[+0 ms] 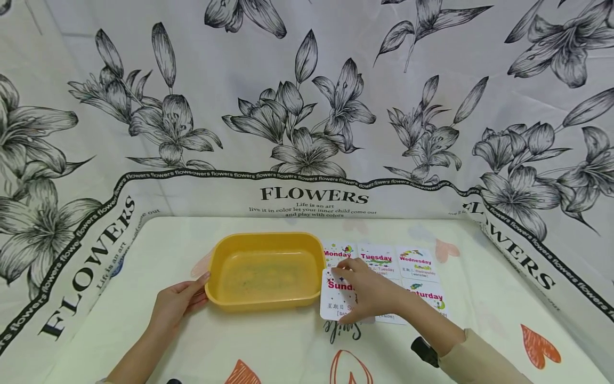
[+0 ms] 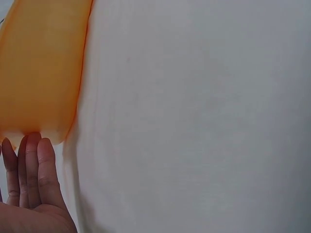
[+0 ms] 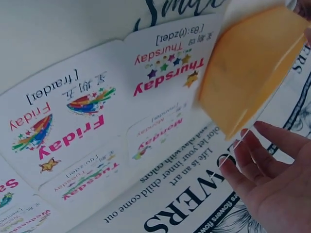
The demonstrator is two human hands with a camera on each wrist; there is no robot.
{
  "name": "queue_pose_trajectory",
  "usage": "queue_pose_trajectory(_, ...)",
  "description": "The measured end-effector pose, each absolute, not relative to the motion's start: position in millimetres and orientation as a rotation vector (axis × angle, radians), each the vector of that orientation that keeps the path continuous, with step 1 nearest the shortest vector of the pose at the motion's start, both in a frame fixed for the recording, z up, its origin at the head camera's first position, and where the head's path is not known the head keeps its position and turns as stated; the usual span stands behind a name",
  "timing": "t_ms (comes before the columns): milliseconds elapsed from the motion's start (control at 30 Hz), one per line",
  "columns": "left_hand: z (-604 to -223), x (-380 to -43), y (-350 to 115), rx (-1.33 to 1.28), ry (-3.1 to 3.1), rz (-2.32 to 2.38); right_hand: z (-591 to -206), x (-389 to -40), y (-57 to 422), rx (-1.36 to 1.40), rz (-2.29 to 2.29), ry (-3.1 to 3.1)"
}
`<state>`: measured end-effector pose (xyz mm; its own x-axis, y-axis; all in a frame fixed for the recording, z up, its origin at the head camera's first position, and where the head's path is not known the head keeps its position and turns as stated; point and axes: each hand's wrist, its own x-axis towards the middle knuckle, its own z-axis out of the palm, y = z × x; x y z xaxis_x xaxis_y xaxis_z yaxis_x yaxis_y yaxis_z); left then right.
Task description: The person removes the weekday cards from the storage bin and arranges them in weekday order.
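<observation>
A yellow plastic basin (image 1: 266, 305) stands on the table. My left hand (image 1: 178, 301) is at its left end, the thumb by the rim; in the left wrist view its straight fingers (image 2: 46, 162) touch the outer wall. My right hand (image 1: 371, 288) holds up a white card reading "Sunday" (image 1: 334, 306) by its edges, between thumb and fingers, beside the basin's right end. The right wrist view shows this card edge-on as a thin line by the fingertips. Under and beyond this hand lie more weekday cards, among them Tuesday (image 1: 376, 257), Wednesday (image 1: 416, 261) and Friday (image 3: 73, 126).
The tablecloth (image 1: 144, 250) is pale, with printed hearts and the word "Smile". Behind and at the sides hangs a white curtain (image 1: 307, 194) with black flower prints and "FLOWERS" lettering. A small black object (image 1: 425, 352) shows beside the right forearm.
</observation>
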<state>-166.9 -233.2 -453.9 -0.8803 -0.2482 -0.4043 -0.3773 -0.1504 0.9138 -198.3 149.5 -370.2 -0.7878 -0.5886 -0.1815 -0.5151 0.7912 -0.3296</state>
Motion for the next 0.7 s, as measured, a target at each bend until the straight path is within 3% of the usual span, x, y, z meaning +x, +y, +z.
queue_pose_trajectory(700, -455.8, -167.4, -234.6, -0.736, 1.998, 2.174, -407.8, -148.1, 164.8, -0.952, -0.441, 2.635)
